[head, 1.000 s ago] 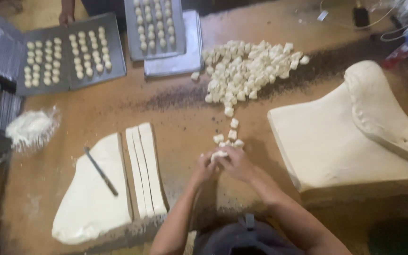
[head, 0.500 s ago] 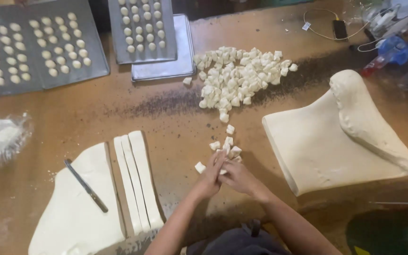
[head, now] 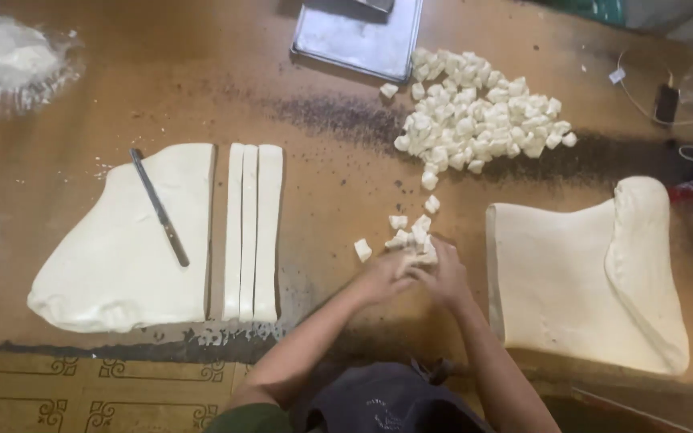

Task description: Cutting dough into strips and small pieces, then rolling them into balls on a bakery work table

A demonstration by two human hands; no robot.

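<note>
— On the brown table (head: 82,88), what is being held?
— A small dough piece (head: 407,262) is pinched between the left hand (head: 382,277) and the right hand (head: 443,277), fingers curled round it.
— What is seen nearby?
— More little cubes (head: 411,232) are scattered just above. A big pile (head: 479,112) is heaped farther up. Three strips (head: 250,232) are laid beside a slab (head: 122,248) with a knife (head: 159,207) on it.

Both hands have stayed together over the small dough cubes (head: 411,236), while the filled trays left view.

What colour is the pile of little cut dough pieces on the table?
The dough pieces are creamy white, clearest in the head view.
</note>
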